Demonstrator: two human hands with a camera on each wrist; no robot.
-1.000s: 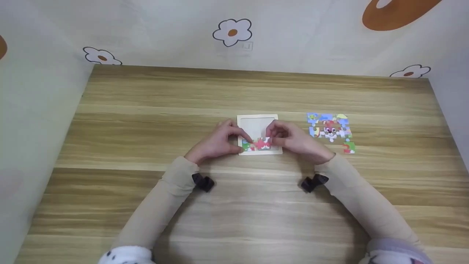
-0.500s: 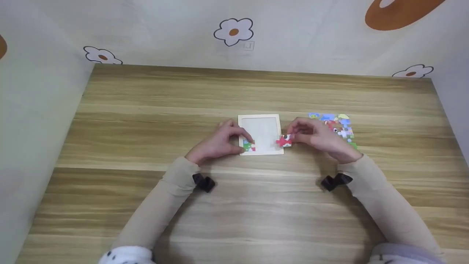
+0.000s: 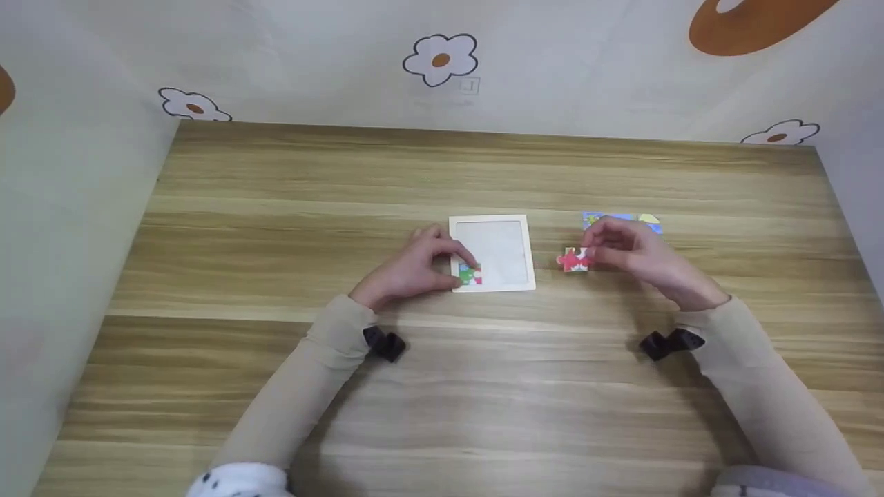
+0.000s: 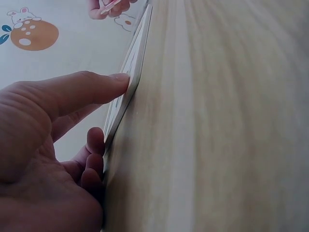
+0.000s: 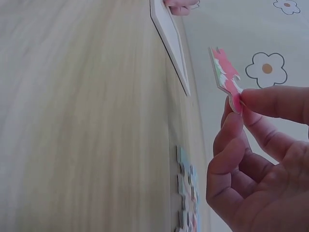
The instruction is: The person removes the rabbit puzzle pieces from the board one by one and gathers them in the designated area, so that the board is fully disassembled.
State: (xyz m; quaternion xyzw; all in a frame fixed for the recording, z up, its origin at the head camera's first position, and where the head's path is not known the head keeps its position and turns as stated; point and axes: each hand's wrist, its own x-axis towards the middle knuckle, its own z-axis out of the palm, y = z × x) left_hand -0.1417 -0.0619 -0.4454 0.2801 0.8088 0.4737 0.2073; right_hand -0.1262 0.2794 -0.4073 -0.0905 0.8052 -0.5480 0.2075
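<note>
At the left side of the pale puzzle frame [image 3: 530, 262], my left hand [image 3: 414, 268] holds it with the thumb at its lower left corner. The bent index finger reaches over a green and red puzzle piece [image 3: 471, 277] in that corner. My right hand [image 3: 639, 257] pinches a red and white puzzle piece [image 3: 574, 260] between thumb and fingers, to the right of the frame. The right wrist view has this piece raised, its edge turned to the camera. Blue and yellow puzzle pieces [image 3: 649, 221] lie behind my right hand, which hides the others there.
The wood-grain table [image 3: 311, 186] meets a pale wall covering with printed flowers [image 3: 440, 61] at the back. A black wrist camera [image 3: 384, 344] sits under the left cuff, and another black camera [image 3: 671, 343] under the right.
My right hand has lifted the red and white piece out of the frame and carried it right, towards the other pieces. My left hand has stayed in place.
</note>
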